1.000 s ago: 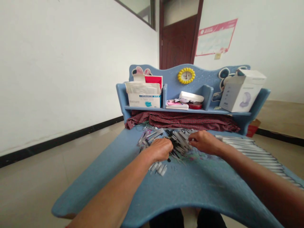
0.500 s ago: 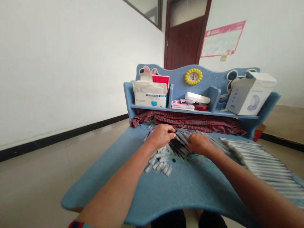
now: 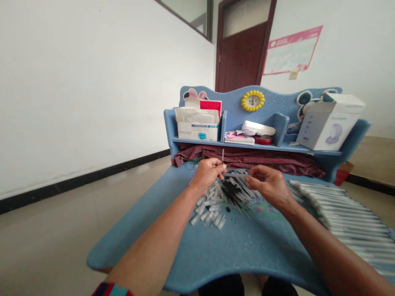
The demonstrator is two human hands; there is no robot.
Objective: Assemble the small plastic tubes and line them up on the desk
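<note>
- Your left hand (image 3: 207, 174) and right hand (image 3: 267, 185) have lifted off the heap since the earlier frame and now sit just above it, closer together, with the fingers curled.
- Your left hand is closed, pinching a thin dark rod (image 3: 222, 156) that stands upright above the fingers.
- Your right hand is closed too, its fingertips (image 3: 252, 172) grasping the end of a pale slim tube (image 3: 236, 175), which lies level between your hands. Its far end reaches your left fingers, but you cannot tell if they grip it.
- Directly below your hands lies a loose heap of black-tipped sticks (image 3: 231, 191), criss-crossed on the blue counter (image 3: 234, 246).
- Short white plastic pieces (image 3: 206, 211) are scattered at the near left edge of that heap, touching it.
- To the right of your right forearm, long grey-white tubes (image 3: 345, 222) lie side by side in a neat row, running off the counter's right side.
- Past the heap, a red plaid cloth (image 3: 247, 158) is bunched under the blue shelf (image 3: 256, 142).
- On that shelf stand a box printed with a face mask (image 3: 197, 130), a small red tin (image 3: 263, 140) and a white carton (image 3: 330, 123), with a yellow flower-shaped clock (image 3: 253, 100) on the backboard.
- Farthest off are a dark wooden door (image 3: 240, 57) and a pink-edged poster (image 3: 291, 51).
</note>
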